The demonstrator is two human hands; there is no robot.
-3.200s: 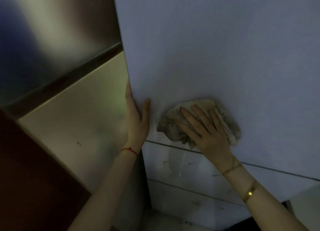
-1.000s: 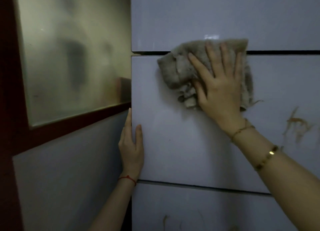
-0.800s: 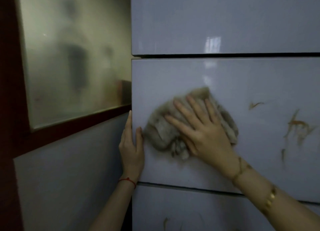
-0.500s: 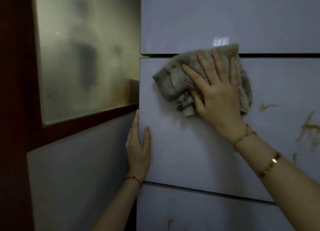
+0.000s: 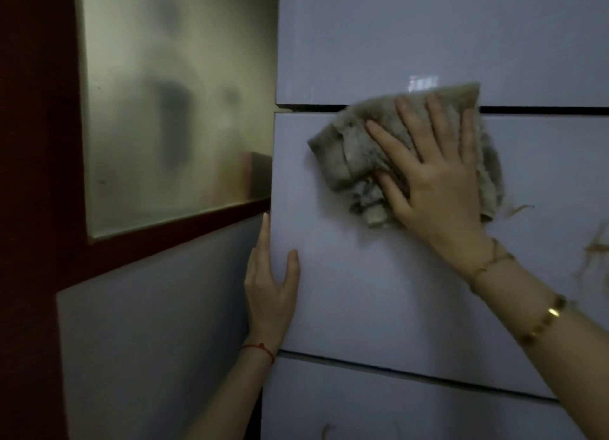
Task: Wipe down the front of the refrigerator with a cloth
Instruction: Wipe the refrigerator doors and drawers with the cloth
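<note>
The refrigerator front [image 5: 379, 291] is a pale glossy surface split by dark horizontal seams. A crumpled grey-beige cloth [image 5: 346, 153] lies against it at the upper seam. My right hand [image 5: 435, 179] presses flat on the cloth with fingers spread and straight, pointing up. My left hand [image 5: 270, 288] rests on the left edge of the middle panel, thumb on the front face and fingers along the side. Brownish streaks [image 5: 596, 248] mark the panel at the far right.
To the left stands a dark red door frame [image 5: 36, 176] with a frosted glass pane [image 5: 171, 110] and a pale lower panel [image 5: 155, 334]. Another faint brown mark [image 5: 326, 431] sits on the bottom refrigerator panel.
My right hand swept the cloth down the middle panel and back up to the upper seam, staying there over the last half second. My left hand has kept its place on the edge.
</note>
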